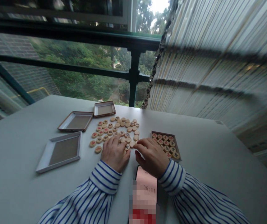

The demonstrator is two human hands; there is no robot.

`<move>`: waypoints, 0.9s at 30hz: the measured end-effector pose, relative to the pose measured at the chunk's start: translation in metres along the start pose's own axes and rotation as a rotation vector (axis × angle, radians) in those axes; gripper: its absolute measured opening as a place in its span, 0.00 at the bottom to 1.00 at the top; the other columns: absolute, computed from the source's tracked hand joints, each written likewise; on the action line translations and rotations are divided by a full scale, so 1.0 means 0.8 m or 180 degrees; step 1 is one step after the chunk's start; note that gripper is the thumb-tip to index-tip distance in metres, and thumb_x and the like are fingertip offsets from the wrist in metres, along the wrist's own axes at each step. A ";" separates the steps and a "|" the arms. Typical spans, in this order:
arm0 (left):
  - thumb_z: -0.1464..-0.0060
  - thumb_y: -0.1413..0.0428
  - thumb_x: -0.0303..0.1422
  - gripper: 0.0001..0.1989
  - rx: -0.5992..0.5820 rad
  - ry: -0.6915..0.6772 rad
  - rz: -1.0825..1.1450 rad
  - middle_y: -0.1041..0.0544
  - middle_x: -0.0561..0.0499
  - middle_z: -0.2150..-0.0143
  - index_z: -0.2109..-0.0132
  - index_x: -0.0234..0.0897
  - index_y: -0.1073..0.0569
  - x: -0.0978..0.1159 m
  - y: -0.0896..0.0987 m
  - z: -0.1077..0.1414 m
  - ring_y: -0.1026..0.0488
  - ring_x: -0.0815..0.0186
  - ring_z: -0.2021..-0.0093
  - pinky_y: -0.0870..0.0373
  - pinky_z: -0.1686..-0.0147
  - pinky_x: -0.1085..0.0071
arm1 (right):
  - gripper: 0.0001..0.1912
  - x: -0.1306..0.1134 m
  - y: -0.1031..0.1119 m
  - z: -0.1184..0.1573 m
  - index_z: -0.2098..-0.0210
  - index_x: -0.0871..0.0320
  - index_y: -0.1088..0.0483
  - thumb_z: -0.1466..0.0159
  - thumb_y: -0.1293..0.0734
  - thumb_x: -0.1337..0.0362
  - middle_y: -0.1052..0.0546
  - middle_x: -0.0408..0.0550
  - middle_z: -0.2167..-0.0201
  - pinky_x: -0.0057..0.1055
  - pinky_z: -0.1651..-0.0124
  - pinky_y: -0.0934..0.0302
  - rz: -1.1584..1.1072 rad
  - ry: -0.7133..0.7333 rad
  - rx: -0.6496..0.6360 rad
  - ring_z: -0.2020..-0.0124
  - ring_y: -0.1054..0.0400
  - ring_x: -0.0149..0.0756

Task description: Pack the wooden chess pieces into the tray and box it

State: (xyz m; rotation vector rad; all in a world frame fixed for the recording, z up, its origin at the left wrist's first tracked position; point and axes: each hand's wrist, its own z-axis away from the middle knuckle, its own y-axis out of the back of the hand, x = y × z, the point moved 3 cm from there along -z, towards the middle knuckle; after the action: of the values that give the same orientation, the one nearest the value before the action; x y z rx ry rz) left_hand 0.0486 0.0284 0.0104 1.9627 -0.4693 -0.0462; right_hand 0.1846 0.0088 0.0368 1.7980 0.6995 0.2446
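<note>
Many round wooden Chinese chess pieces [110, 126] lie in a loose spread on the white table. Some show red or black characters and others have blank faces up. My left hand [114, 153] rests over the near edge of the spread, with a black-marked piece [127, 147] between its thumb and fingers. To its right, my right hand [151, 153] is bent over the nearest blank pieces; its thumb stands apart from the index finger, and nothing shows in that gap. Beside this hand sits a shallow box [179, 152] holding rows of red and black pieces, partly covered by the hand.
Three shallow box parts lie to the left: a grey-white tray [79, 145], a brown-rimmed tray [92, 115] and a smaller one [115, 110] behind. A phone [146, 182] with a lit pink screen lies between my forearms. A window and a strand curtain border the white table [16, 149].
</note>
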 end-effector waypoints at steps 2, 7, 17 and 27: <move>0.56 0.47 0.35 0.12 0.0037 -0.0017 0.0014 0.31 0.44 0.51 0.63 0.39 0.26 0.000 0.000 0.000 0.36 0.52 0.51 0.40 0.55 0.55 | 0.11 -0.001 0.000 0.001 0.60 0.57 0.34 0.42 0.41 0.69 0.31 0.50 0.63 0.34 0.58 0.45 0.0010 -0.0001 -0.0032 0.61 0.39 0.36; 0.56 0.47 0.36 0.12 0.0017 -0.0007 0.0025 0.31 0.45 0.51 0.63 0.39 0.26 -0.003 -0.004 0.000 0.36 0.52 0.52 0.39 0.56 0.55 | 0.11 0.000 -0.001 0.001 0.60 0.57 0.34 0.42 0.41 0.69 0.32 0.49 0.63 0.34 0.58 0.46 0.0014 -0.0023 -0.0070 0.61 0.40 0.36; 0.55 0.47 0.35 0.11 0.0015 -0.0018 0.0045 0.31 0.46 0.51 0.63 0.39 0.27 -0.004 -0.007 0.001 0.36 0.53 0.52 0.40 0.55 0.56 | 0.11 0.001 -0.002 0.000 0.60 0.57 0.34 0.42 0.41 0.69 0.31 0.50 0.63 0.33 0.58 0.46 -0.0005 -0.0037 -0.0071 0.60 0.40 0.36; 0.55 0.46 0.34 0.09 0.0337 -0.0095 0.0270 0.28 0.46 0.54 0.66 0.37 0.28 -0.002 0.003 -0.002 0.34 0.55 0.54 0.40 0.55 0.57 | 0.10 0.001 0.000 0.000 0.62 0.57 0.33 0.43 0.41 0.69 0.31 0.49 0.65 0.32 0.59 0.45 0.0033 -0.0033 0.0102 0.62 0.39 0.34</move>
State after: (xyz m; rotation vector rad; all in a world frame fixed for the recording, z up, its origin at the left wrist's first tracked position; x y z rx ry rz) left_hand 0.0467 0.0297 0.0127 2.0459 -0.5848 0.0033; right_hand 0.1854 0.0095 0.0363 1.8326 0.6904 0.2321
